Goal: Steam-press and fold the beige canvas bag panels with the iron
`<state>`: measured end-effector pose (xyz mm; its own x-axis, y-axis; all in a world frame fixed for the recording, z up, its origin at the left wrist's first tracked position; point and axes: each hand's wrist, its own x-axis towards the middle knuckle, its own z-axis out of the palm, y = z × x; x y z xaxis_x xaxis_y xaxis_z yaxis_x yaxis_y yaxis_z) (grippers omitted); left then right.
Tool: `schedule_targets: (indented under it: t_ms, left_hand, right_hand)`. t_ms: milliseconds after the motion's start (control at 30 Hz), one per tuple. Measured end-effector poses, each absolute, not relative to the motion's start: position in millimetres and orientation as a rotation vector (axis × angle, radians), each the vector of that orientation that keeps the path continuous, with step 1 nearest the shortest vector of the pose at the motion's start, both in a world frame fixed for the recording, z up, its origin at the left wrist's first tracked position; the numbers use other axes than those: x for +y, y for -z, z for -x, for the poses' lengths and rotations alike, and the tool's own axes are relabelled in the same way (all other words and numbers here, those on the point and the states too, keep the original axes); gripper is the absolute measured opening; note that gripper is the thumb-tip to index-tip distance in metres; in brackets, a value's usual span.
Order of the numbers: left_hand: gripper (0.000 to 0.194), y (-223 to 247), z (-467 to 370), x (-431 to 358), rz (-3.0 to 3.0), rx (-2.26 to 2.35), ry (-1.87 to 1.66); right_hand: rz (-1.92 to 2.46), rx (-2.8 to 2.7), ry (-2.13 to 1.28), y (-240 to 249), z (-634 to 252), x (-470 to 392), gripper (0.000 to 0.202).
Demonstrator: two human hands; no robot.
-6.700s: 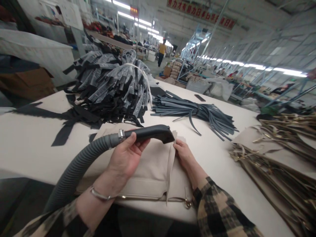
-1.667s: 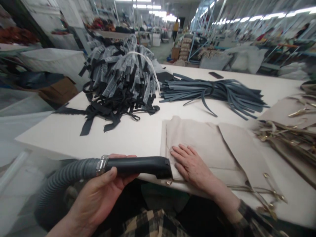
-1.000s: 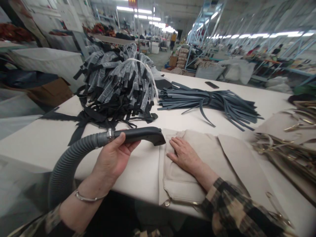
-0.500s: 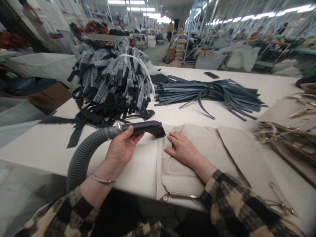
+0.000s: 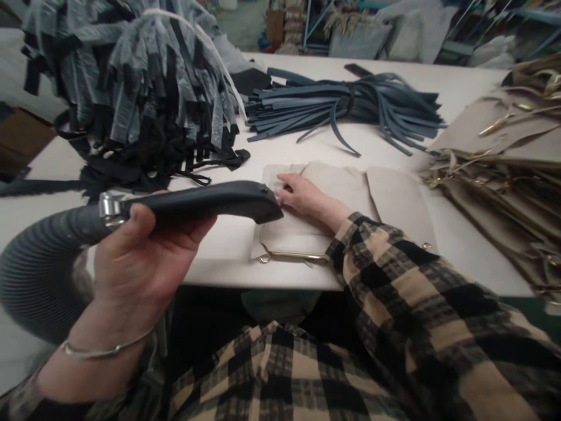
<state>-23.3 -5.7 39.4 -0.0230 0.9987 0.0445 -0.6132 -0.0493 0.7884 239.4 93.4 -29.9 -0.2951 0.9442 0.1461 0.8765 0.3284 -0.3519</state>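
Observation:
My left hand (image 5: 144,263) is closed around the black handle of a vacuum hose nozzle (image 5: 205,202), thumb in front and fingers beneath. A grey ribbed hose (image 5: 39,263) is clamped to its back end. The nozzle's tip points right, in front of the left side of a flat beige bag (image 5: 324,175) lying near the table's front edge. My right hand (image 5: 304,196) rests on that bag, thumb and fingers apart, close behind the nozzle tip. A gold zipper (image 5: 293,256) with a ring runs along the bag's near edge.
On the white table (image 5: 228,266), a plastic-wrapped bundle of black strips (image 5: 144,82) stands at the left. Dark blue-grey straps (image 5: 315,105) lie tied together at the back, beside a dark phone (image 5: 357,70). Beige bag pieces with gold hardware (image 5: 495,181) are piled at the right.
The view has tilted down and come closer to the table. My left hand has brought the nozzle nearer the camera. My right hand stays on the bag, its fingers now more bent.

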Motion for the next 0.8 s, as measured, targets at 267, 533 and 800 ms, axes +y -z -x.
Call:
schedule_targets:
  t_ms: [267, 533, 800]
  left_hand:
    - [0.038, -26.6, 40.4, -62.5, -0.637, 0.999, -1.201]
    - [0.036, -20.5, -19.8, -52.2, -0.707, 0.848, -1.111]
    - [0.03, -16.1, -37.7, -53.3, -0.758, 0.967, -1.072]
  right_hand:
    - [1.539, -2.358, -0.373, -0.6, -318.4, -17.1, 0.038]
    - [1.697, -2.103, -0.331, 36.1, -377.8, -96.4, 0.036]
    - [2.239, -1.621, -0.331, 13.2, -403.4, -92.2, 0.032]
